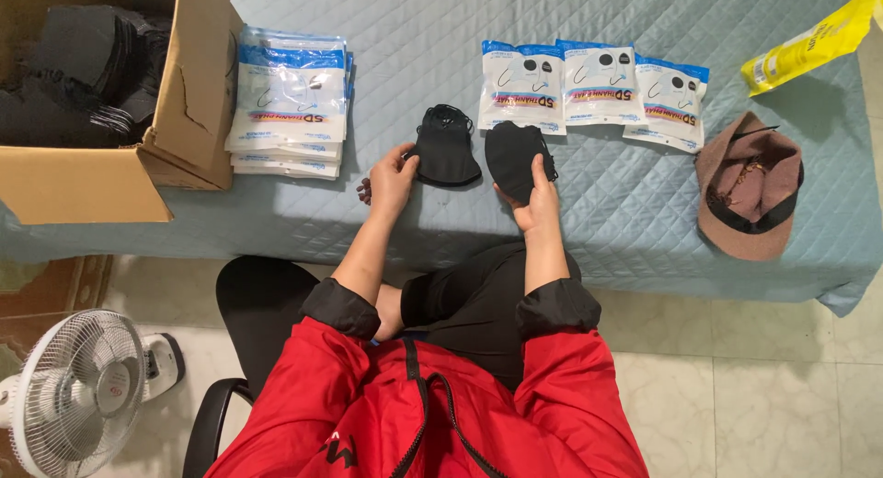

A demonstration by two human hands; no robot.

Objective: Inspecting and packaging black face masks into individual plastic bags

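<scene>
Now, left hand [394, 179]: is pinching the left edge of a soft black fabric face mask with thin ear loops [444, 147], lying near the front edge of the quilted pale blue bed cover [635, 211].
Right hand [538, 200]: is gripping a second curved black cloth mask [515, 156], fingers closing around its lower edge, just beside the first.
Flat packs: three glossy white-and-blue plastic pouches [595, 90] are lying in an overlapping row behind the masks.
Stack: a neat pile of the same pouches [291, 101] is sitting toward the cover's left edge, touching a corrugated brown cardboard box [189, 92].
Right edge: a rounded brown felt-like hat [750, 185] is resting.
</scene>
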